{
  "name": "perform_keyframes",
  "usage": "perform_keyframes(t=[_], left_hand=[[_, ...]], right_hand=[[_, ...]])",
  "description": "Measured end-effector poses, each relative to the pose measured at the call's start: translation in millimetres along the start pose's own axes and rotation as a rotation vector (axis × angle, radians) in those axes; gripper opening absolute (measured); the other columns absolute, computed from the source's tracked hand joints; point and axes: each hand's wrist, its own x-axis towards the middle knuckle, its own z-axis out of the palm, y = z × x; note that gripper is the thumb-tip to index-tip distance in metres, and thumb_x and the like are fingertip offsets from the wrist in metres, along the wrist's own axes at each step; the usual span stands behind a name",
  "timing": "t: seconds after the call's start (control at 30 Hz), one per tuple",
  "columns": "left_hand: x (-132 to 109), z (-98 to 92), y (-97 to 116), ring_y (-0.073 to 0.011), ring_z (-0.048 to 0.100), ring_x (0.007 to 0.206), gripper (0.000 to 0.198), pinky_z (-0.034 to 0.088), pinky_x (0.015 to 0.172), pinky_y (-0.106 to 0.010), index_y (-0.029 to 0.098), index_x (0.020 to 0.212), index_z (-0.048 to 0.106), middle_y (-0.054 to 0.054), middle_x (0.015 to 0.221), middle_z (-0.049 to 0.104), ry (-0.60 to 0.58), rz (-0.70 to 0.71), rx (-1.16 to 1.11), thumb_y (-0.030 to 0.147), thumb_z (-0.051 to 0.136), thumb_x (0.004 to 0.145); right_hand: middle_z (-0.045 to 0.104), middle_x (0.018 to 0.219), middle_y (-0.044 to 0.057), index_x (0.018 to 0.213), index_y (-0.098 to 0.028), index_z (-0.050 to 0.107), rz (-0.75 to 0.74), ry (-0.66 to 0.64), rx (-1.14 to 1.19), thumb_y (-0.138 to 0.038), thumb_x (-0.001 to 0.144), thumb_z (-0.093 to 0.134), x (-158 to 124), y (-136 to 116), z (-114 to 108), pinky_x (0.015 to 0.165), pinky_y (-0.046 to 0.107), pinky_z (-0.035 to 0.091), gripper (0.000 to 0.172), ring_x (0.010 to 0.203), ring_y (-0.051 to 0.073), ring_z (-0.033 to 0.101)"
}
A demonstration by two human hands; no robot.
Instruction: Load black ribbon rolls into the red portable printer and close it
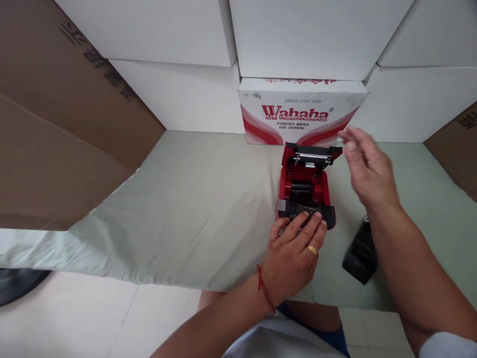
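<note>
A red and black label printer stands on the cloth with its lid raised, so the black roller and the red compartment inside show. My left hand rests on the printer's black front edge, with its fingers stretched out and lying flat. It wears a gold ring and a red string bracelet. Just right of the raised lid, my right hand is held in the air with fingers loosely bent and nothing in them. A black boxy object lies under my right forearm, which partly hides it.
A white and red Wahaha water carton stands right behind the printer. White boxes are stacked along the back. Brown cardboard rises at the left, with more cardboard at the right. A pale green cloth covers the table.
</note>
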Motion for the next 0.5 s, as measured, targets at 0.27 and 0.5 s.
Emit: perform_keyframes(t=[0.27, 0.5], left_hand=[[-0.8, -0.1, 0.8, -0.0246, 0.067, 0.141, 0.048, 0.015, 0.139, -0.047, 0.021, 0.149, 0.065, -0.006, 0.153, 0.075, 0.030, -0.009, 0.000, 0.017, 0.056, 0.102], [1.1, 0.4, 1.9, -0.0247, 0.068, 0.140, 0.047, 0.004, 0.143, -0.048, 0.018, 0.146, 0.065, -0.008, 0.150, 0.077, 0.055, -0.004, -0.006, 0.014, 0.056, 0.100]], right_hand=[[0.083, 0.134, 0.005, 0.131, -0.032, 0.082, -0.008, -0.128, -0.067, -0.054, 0.114, 0.051, -25.6, -7.8, -5.0, 0.118, 0.051, 0.058, 0.042, 0.129, 0.028, 0.077], [0.081, 0.142, 0.007, 0.136, -0.029, 0.079, -0.215, -0.224, -0.106, -0.037, 0.115, 0.053, -61.8, -8.1, -16.0, 0.128, 0.053, 0.051, 0.035, 0.138, 0.026, 0.073]])
